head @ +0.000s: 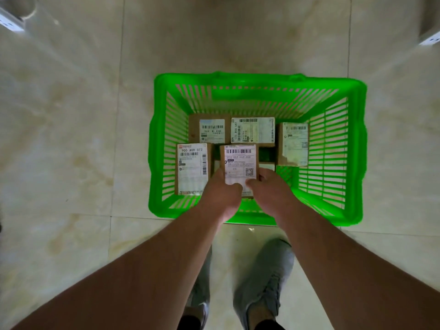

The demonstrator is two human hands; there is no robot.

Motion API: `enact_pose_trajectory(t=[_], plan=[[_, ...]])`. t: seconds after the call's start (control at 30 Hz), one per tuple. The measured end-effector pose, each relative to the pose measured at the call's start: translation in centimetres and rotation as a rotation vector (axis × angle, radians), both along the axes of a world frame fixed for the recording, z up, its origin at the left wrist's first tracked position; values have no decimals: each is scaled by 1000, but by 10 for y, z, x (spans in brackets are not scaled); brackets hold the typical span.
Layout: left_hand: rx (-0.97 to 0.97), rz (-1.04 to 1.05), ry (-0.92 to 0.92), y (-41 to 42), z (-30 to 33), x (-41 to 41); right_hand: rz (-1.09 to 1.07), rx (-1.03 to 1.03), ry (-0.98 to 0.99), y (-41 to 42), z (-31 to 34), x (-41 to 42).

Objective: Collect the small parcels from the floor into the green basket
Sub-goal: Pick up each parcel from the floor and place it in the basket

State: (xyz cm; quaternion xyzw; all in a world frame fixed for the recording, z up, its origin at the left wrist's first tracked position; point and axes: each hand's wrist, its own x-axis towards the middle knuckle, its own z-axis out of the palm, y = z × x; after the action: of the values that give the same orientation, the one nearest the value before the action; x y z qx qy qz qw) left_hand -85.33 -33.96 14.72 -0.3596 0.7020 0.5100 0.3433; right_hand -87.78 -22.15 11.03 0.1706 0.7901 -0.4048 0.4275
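Observation:
A green slatted basket point(354, 148) stands on the tiled floor in front of me. Inside it lie several small cardboard parcels with white labels: one at the near left point(192, 169), two along the far side point(210, 130) point(252, 132), one at the right point(294, 144). Both hands hold another labelled parcel point(240, 160) over the middle of the basket. My left hand point(220, 194) grips its near left edge, my right hand point(271, 191) its near right edge, thumbs on top. A further parcel shows partly beneath it.
My two grey shoes point(264, 277) stand on the beige tiles just behind the basket. A pale metal frame point(10, 21) sits at the top left corner and another point(431, 38) at the top right. No loose parcels show on the visible floor.

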Motion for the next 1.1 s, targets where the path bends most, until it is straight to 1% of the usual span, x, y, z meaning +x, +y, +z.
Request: enact_pose_trajectory(t=[0.13,0.3,0.47,0.6,0.77,0.87,0.93,1.0,1.1], plan=[[-25,-16,4,-2,-12,-8,-2,15,-18,-1,-9,-7],[-66,4,-12,-3,-2,-7,-13,66,-97,4,-3,-12],[-10,-60,-33,8,26,-3,-46,98,-88,24,41,-14],[18,-127,-35,30,63,-4,-172,90,-94,48,93,-2],[23,-306,-41,70,112,2,-356,106,-49,80,145,43],[30,-459,-42,98,133,18,-535,134,-47,106,166,83],[48,-544,-49,115,146,29,-627,111,-74,123,177,110],[66,-609,-36,132,156,43,-659,82,-109,141,186,137],[70,-652,-30,160,162,73,-697,85,-120,171,189,183]])
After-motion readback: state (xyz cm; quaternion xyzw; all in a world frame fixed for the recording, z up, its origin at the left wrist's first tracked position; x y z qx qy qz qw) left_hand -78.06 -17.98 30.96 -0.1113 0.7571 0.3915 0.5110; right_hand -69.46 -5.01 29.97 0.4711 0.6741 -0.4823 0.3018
